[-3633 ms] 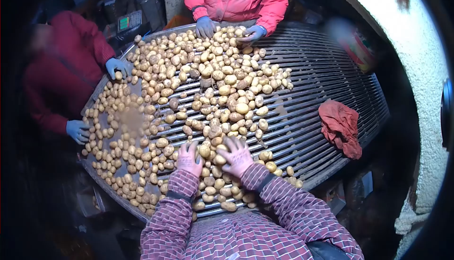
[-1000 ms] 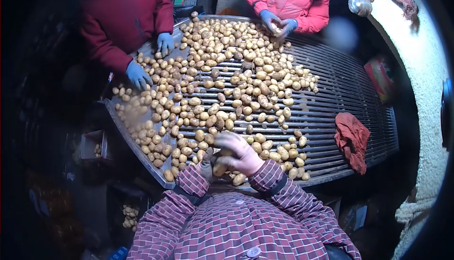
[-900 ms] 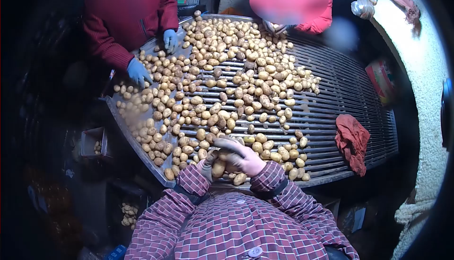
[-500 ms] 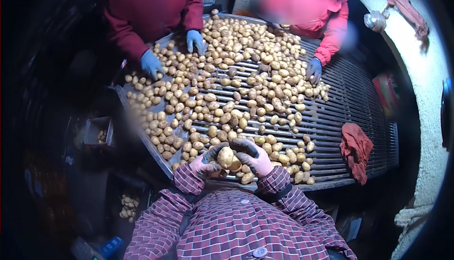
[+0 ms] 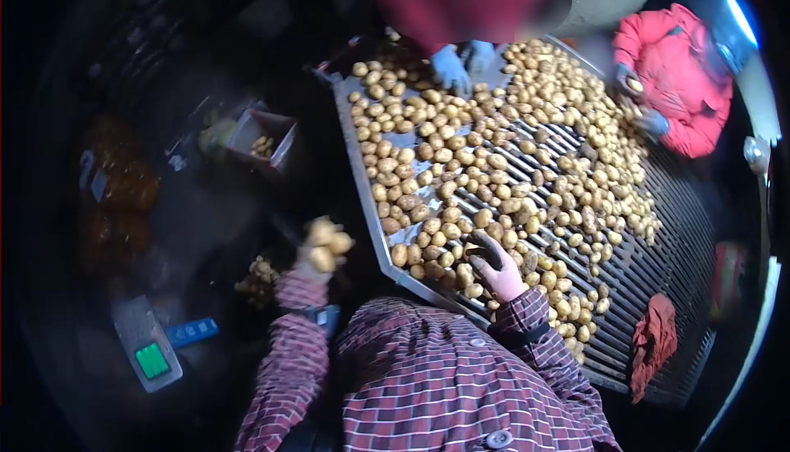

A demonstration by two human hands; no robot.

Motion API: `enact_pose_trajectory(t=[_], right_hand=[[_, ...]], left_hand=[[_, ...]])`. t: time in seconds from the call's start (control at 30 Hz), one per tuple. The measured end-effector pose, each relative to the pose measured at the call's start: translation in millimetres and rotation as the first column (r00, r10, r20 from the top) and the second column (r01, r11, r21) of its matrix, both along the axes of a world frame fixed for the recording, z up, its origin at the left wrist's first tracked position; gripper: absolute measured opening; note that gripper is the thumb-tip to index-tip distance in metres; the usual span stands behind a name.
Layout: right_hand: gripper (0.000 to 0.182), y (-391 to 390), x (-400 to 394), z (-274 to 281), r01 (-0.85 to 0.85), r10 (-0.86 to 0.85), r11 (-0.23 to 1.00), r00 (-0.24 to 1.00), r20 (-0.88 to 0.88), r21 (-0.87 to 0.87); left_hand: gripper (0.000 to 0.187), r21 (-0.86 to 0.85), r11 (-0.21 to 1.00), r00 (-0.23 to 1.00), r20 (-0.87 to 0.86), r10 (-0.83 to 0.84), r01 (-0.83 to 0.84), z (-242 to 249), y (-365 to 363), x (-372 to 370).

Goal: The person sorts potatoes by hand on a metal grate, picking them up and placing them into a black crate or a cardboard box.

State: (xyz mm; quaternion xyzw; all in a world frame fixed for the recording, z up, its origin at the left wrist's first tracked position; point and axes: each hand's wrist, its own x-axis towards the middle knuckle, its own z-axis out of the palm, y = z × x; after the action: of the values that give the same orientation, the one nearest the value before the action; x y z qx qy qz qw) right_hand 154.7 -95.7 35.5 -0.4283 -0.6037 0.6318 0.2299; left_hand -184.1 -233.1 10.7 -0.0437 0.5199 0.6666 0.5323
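Observation:
My left hand [image 5: 309,264] is off the table's left side, blurred by motion, holding several potatoes [image 5: 327,243]. Below it lies a pile of potatoes [image 5: 258,282] in a dark container whose edges hardly show. My right hand [image 5: 499,269], in a pink glove with dark fingers, rests at the near edge of the potatoes [image 5: 444,156] on the slatted metal table [image 5: 613,361]. Its thumb and fingers are apart, and potatoes touch them. Whether it grips one I cannot see for sure, but the fingers look spread.
A box [image 5: 276,141] with some potatoes stands left of the table. Further left are a device with a green display [image 5: 152,361], a blue object [image 5: 192,333] and orange sacks [image 5: 123,172]. A red cloth [image 5: 654,341] hangs at right. Two people in red work across the table.
My view has turned left. My hands, together around potatoes before, have parted: the left has swung out left with potatoes, the right stays over the table. The right-hand co-worker now holds a potato.

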Motion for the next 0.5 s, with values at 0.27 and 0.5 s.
enact_pose_trajectory(t=[0.27,0.5], right_hand=[[0.034,0,112,-28,0.501,-0.511,0.859,0.852,0.114,0.105],[0.027,-63,195,-45,0.667,-0.73,0.683,0.623,0.28,0.297]], left_hand=[[0.052,-0.496,0.847,0.866,-0.492,-0.091,-0.193,-178,-133,-164],[0.032,-0.259,0.906,0.274,-0.893,-0.356,0.334,-53,83,14]])
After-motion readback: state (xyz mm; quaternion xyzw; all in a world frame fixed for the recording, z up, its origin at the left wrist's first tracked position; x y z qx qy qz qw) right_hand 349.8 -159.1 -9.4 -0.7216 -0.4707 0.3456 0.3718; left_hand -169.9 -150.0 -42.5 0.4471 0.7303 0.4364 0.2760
